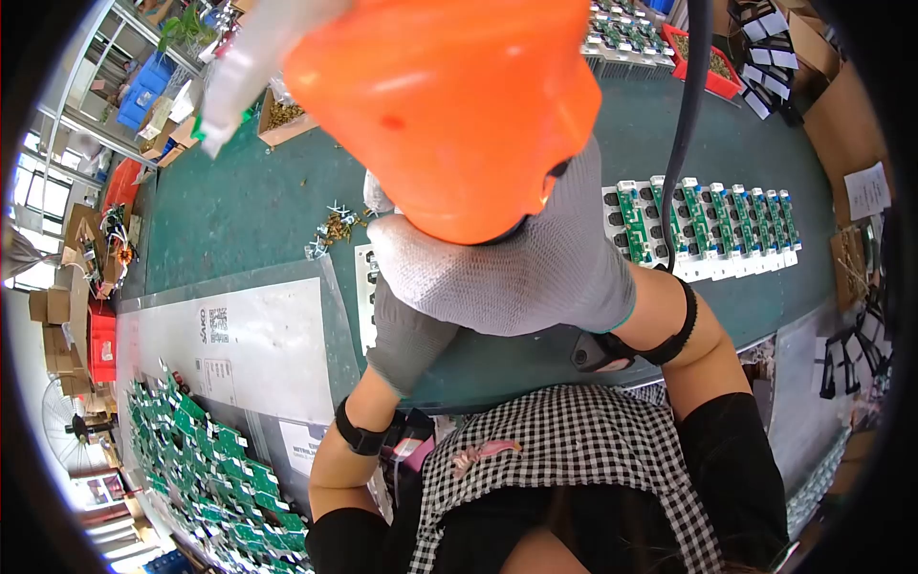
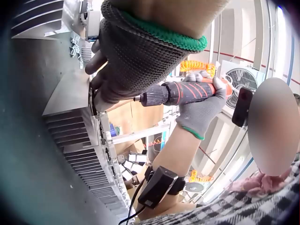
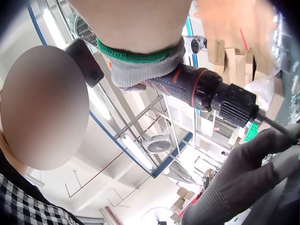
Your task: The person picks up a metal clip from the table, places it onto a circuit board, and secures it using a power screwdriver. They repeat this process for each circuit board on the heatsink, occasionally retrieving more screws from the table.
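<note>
An orange and black power drill [image 1: 449,105] fills the upper middle of the head view. My right hand [image 1: 516,268] grips it, with the fingers wrapped round its body in the left wrist view. In the right wrist view the drill's chuck [image 3: 236,104] and thin bit [image 3: 276,125] point at my left hand [image 3: 239,180]. The gloved left hand [image 2: 140,56] has bent fingers against the edge of a finned metal heat sink [image 2: 70,124]; whether they pinch something small by the bit is hidden. A white strip with black parts [image 1: 366,297] lies beside that hand in the head view.
A row of green boards [image 1: 708,225] stands to the right. Loose screws [image 1: 337,228] lie at the left of the hands. Many green boards [image 1: 206,450] pile up at the lower left. A black cable [image 1: 681,134] hangs on the right; a red tray [image 1: 708,67] is at the back.
</note>
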Tool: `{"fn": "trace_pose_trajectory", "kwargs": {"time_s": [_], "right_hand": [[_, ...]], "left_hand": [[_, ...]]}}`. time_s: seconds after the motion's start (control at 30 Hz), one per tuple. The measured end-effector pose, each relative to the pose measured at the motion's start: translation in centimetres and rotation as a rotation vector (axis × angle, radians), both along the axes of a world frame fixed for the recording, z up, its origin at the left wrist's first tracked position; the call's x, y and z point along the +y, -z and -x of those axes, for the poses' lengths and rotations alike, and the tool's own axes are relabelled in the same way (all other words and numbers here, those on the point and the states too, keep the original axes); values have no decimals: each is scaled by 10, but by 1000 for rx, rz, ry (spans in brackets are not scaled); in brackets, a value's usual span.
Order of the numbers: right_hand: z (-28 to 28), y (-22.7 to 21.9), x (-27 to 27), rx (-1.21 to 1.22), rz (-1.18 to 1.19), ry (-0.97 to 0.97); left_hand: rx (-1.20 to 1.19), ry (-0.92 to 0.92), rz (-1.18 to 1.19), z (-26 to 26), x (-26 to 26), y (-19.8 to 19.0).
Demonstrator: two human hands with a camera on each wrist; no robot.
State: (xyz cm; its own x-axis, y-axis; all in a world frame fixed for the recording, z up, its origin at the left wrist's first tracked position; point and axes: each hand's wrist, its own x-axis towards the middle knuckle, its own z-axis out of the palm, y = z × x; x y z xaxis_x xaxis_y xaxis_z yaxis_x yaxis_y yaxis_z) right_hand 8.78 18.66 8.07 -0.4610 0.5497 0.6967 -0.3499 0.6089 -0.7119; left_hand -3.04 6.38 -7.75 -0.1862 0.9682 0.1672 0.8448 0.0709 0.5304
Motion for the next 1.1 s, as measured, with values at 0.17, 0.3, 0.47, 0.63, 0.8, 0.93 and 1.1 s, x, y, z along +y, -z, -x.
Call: {"fn": "trace_pose_trajectory", "kwargs": {"time_s": [0.17,0.3,0.47,0.63,0.8,0.93,1.1], "right_hand": [[-1,-3,0,28,186,-81],[-1,-2,2,5,159,-43],[-5,-4,3,28,191,-74],[-6,-7,2,5,169,-32],[-7,-4,6,3,177,-101],[2,22,24,143,7,-32],[25,83,20,172,29,332]], "left_hand": [[91,8,-21,-10,5,-28],[73,41,-85,-11,7,-38],[32,53,-115,-13,9,-41],[27,42,-145,-14,11,-42],[-54,7,-12,-18,13,-54],[-29,28,62,-15,15,-59],[-68,26,53,-15,16,-56]]}}
